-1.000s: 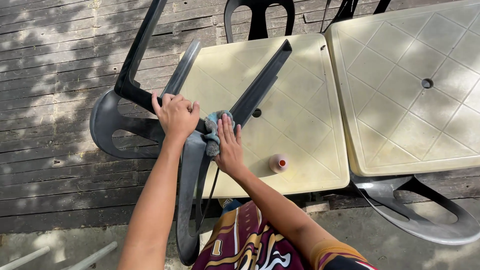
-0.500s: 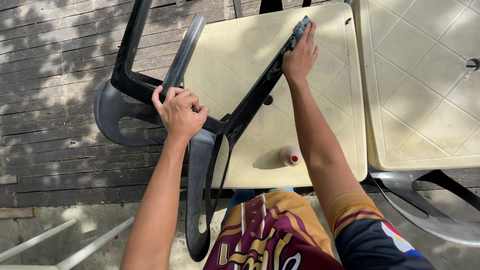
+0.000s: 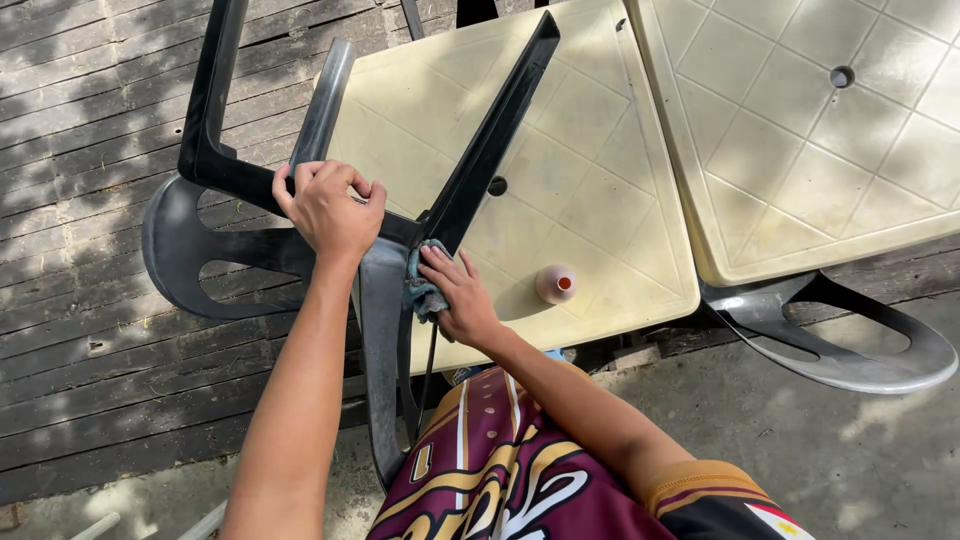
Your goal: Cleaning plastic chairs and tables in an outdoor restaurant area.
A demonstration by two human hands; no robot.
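One upturned black plastic chair (image 3: 300, 190) lies across the nearer of two cream plastic benches (image 3: 600, 200). The left hand (image 3: 330, 210) grips its frame, fingers curled shut; the right hand (image 3: 455, 295) presses one grey-blue rag (image 3: 422, 290) against a leg's base. One small orange-capped bottle (image 3: 556, 284) stands nearby.

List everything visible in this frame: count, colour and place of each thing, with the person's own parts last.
Upturned plastic chair: one, black, legs pointing up, resting on the left table.
Cloth: one, grey-blue, against the base of the chair's leg.
Square plastic tables: two, cream; left one under the chair, right one beside it.
Small bottle: one, pinkish with an orange top, on the left table near its front edge.
Second chair: one, black, under the right table.
Wooden deck: dark planks, left.
Concrete ground: grey, lower right.
Jersey: maroon and gold.
Left hand: gripping the chair frame.
Right hand: pressing the cloth.
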